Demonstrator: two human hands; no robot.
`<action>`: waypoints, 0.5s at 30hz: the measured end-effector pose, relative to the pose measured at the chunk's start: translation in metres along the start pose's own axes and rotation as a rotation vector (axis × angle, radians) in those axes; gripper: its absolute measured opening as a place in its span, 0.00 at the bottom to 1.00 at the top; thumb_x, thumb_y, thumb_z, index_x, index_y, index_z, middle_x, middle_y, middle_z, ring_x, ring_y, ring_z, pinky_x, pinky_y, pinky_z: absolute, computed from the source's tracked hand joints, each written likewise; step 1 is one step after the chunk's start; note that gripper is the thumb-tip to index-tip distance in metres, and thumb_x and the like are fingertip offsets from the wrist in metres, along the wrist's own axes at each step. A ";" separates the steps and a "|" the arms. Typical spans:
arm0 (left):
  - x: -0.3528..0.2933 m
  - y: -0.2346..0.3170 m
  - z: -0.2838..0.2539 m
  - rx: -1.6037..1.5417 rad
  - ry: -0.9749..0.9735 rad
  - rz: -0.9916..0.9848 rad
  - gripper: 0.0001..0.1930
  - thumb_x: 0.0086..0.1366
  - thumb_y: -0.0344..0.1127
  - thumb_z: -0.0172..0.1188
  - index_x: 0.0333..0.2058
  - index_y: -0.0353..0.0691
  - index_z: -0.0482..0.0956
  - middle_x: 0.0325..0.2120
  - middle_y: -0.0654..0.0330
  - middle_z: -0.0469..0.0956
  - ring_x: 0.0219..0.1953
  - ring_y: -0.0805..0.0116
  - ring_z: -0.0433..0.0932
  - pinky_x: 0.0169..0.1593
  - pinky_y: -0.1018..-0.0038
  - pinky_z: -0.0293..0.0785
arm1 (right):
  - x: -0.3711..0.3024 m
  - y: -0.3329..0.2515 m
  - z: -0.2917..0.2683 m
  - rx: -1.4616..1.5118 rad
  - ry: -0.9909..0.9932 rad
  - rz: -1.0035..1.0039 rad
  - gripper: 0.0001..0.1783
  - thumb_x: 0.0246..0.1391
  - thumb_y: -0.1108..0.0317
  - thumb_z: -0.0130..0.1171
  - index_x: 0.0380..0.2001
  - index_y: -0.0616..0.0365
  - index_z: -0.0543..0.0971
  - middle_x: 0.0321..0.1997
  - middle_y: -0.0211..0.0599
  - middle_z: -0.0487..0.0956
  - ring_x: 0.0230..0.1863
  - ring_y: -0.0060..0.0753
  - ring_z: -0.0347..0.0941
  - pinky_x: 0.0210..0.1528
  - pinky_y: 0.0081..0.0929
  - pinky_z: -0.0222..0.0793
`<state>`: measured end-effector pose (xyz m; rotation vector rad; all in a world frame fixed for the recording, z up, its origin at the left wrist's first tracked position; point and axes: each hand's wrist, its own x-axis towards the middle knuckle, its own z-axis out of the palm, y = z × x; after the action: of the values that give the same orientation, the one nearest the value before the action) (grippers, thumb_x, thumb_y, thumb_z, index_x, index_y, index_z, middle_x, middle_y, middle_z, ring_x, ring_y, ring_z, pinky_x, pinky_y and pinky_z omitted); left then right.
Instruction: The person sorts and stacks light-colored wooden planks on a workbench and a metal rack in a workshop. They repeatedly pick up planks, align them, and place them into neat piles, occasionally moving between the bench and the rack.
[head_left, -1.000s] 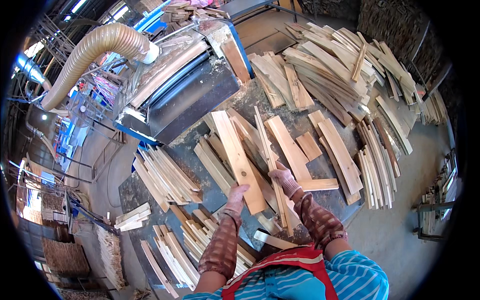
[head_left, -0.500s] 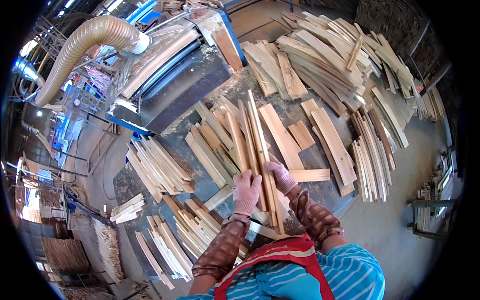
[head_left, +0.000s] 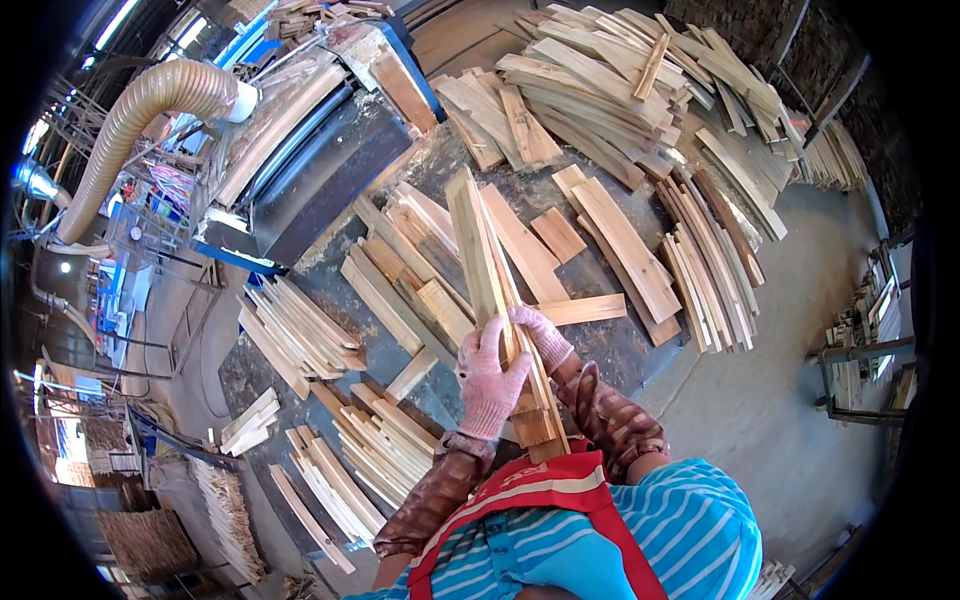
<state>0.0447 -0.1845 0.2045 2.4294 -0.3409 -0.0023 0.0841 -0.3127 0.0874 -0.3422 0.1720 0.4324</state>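
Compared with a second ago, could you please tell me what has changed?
The left hand has moved right, bringing its board against those in the right hand; both hands now hold one bundle of boards. The blue-edged machine and the strips piled on the table stayed put; only the view shifted.

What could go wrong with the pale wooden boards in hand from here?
The long pale wooden boards, gripped by the pink-gloved left hand and pink-gloved right hand, could slip or splay, since only hands visibly hold them together. Their near ends, close to the red cloth apron, might snag it.
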 end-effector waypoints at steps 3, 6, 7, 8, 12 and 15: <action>-0.003 0.002 0.006 -0.130 0.076 0.080 0.41 0.52 0.37 0.73 0.65 0.50 0.67 0.57 0.45 0.66 0.61 0.45 0.67 0.63 0.58 0.68 | -0.007 -0.013 0.017 0.021 -0.080 -0.029 0.26 0.57 0.59 0.65 0.55 0.62 0.76 0.47 0.42 0.82 0.44 0.36 0.81 0.50 0.35 0.80; 0.000 0.013 0.001 -0.196 0.101 0.124 0.44 0.51 0.37 0.74 0.67 0.47 0.63 0.61 0.43 0.63 0.64 0.42 0.65 0.65 0.56 0.66 | -0.016 -0.028 0.036 0.004 -0.112 -0.072 0.32 0.55 0.57 0.66 0.59 0.62 0.73 0.50 0.44 0.81 0.48 0.38 0.80 0.53 0.36 0.79; 0.002 0.019 -0.003 -0.202 0.099 0.133 0.45 0.51 0.37 0.75 0.67 0.47 0.62 0.62 0.43 0.62 0.64 0.42 0.65 0.66 0.56 0.66 | -0.023 -0.035 0.046 -0.019 -0.121 -0.098 0.34 0.54 0.57 0.66 0.60 0.62 0.72 0.51 0.45 0.81 0.49 0.38 0.80 0.54 0.37 0.78; 0.005 0.018 -0.005 -0.235 0.091 0.110 0.46 0.51 0.37 0.75 0.68 0.45 0.61 0.62 0.43 0.62 0.64 0.42 0.65 0.66 0.56 0.66 | -0.030 -0.039 0.057 -0.039 -0.131 -0.118 0.35 0.54 0.56 0.67 0.61 0.63 0.71 0.51 0.45 0.80 0.50 0.39 0.79 0.55 0.37 0.78; 0.008 0.024 -0.019 -0.288 0.032 0.036 0.49 0.51 0.41 0.75 0.69 0.40 0.58 0.62 0.43 0.63 0.64 0.44 0.66 0.66 0.56 0.66 | -0.036 -0.044 0.077 -0.121 -0.148 -0.207 0.36 0.52 0.56 0.68 0.61 0.64 0.71 0.50 0.46 0.81 0.48 0.39 0.80 0.53 0.35 0.78; 0.014 0.036 -0.030 -0.068 0.096 0.164 0.49 0.53 0.43 0.74 0.69 0.39 0.57 0.62 0.43 0.64 0.64 0.44 0.66 0.66 0.57 0.66 | -0.046 -0.055 0.081 -0.016 -0.126 -0.114 0.32 0.54 0.59 0.65 0.58 0.68 0.73 0.46 0.49 0.82 0.42 0.41 0.82 0.48 0.34 0.81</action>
<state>0.0519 -0.1952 0.2518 2.3188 -0.4868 0.1718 0.0742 -0.3479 0.1897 -0.3380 0.0259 0.3417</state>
